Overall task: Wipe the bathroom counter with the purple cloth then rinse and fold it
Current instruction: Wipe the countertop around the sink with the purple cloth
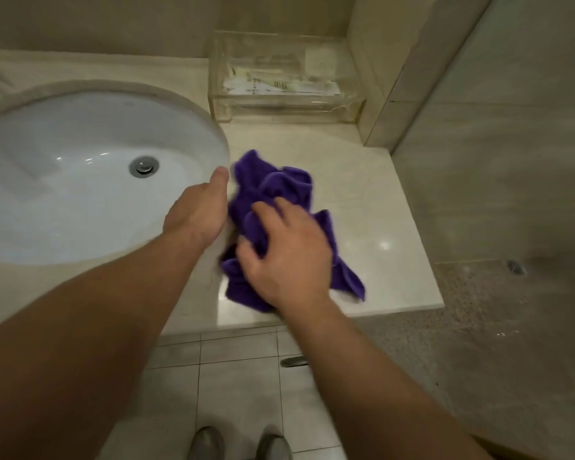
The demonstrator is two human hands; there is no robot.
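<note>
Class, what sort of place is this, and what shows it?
Most likely a bathroom: a white basin sunk in a pale stone counter, a clear box of small packets, and a tiled floor.

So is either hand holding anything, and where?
The right hand grips the purple cloth at its bunched middle. The left hand sits beside it; whether it holds cannot be told.

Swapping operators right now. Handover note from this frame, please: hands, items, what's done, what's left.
Right hand: fingers curled into the crumpled purple cloth, holding it down on the beige stone counter, just right of the white oval sink.
Left hand: at the sink rim beside the cloth; its fingers are hidden, so grip is unclear.
Done: nothing clearly finished; the cloth is not folded.
Left: finish wiping, rinse, fold.
</note>
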